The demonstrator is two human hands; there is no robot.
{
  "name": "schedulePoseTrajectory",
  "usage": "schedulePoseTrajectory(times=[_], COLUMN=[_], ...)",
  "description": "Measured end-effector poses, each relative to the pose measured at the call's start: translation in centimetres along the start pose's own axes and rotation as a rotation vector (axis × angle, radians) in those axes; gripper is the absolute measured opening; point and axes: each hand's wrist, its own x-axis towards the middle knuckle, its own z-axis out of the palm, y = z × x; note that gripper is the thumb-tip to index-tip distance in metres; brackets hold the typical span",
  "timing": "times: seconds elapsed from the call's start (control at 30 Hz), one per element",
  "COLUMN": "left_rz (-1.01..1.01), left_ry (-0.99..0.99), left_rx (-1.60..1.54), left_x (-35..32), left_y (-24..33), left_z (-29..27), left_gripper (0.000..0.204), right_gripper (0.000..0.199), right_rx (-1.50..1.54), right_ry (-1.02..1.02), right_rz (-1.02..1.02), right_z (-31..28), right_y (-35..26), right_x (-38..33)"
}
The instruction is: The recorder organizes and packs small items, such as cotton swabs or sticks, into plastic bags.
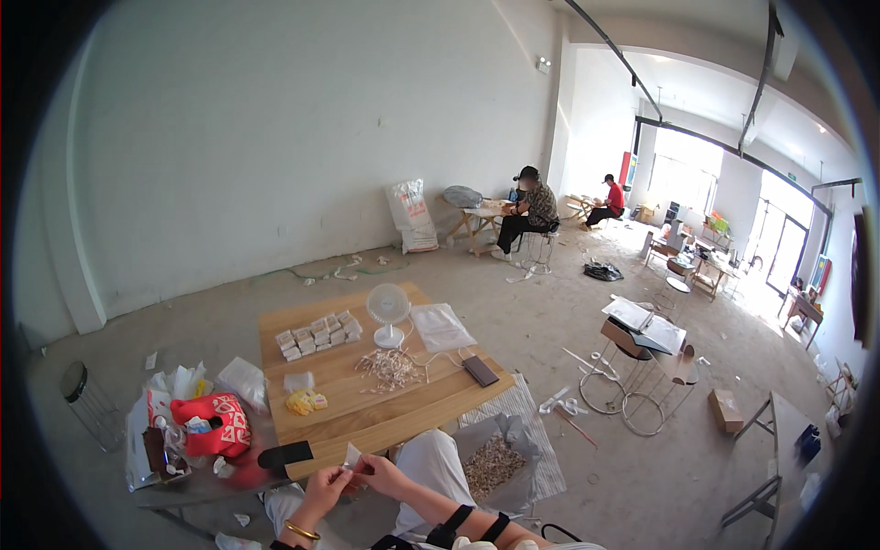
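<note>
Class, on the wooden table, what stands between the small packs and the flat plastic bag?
The head view shows a white fan standing between the packs and the bag.

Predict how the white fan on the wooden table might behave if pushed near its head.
The white fan would probably tip easily: its broad round head stands above a narrower base. It might also slide a little, since the wooden table looks smooth.

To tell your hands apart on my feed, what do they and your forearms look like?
The left hand is gloveless, with a gold-coloured, rounded bangle near the wrist. The right hand is gloveless too; wide black straps cross the forearm.
</note>
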Motion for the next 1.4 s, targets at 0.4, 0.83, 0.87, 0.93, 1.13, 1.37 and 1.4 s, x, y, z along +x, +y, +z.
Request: schedulePoseTrajectory(times=[0.4,0.83,0.87,0.93,1.13,1.37,1.4], left_rz=[0.419,0.588,0.614,0.557,0.476,0.322,0.275], left_ry=[0.05,0.122,0.182,0.176,0.163,0.195,0.186], left_rx=[1.055,0.793,0.748,0.693,0.57,0.397,0.354], left_x=[-2.4,-2.5,-2.4,-2.3,-2.8,-3.2,-3.2], left_y=[6.0,6.5,6.0,5.8,3.3,0.8,0.6], left_z=[-1.1,-1.5,-1.5,-2.1,-4.0,-5.5,-5.8], left_gripper=[0.031,0.08,0.073,0.073,0.075,0.076,0.076], right_gripper=[0.023,0.011,0.011,0.01,0.01,0.011,0.011], right_rx=[-0.35,0.334,0.335,0.343,0.38,0.329,0.326], right_ry=[0.217,-0.061,-0.062,-0.067,-0.092,-0.097,-0.089], right_rz=[-0.31,0.066,0.071,0.087,0.137,0.189,0.195], right_z=[0.3,0.1,0.4,0.6,2.4,4.2,4.6], right_y=[-2.1,-5.2,-5.0,-5.2,-4.8,-4.1,-3.7], right_x=[-0.7,-0.6,-0.5,0.1,0.8,2.2,2.5])
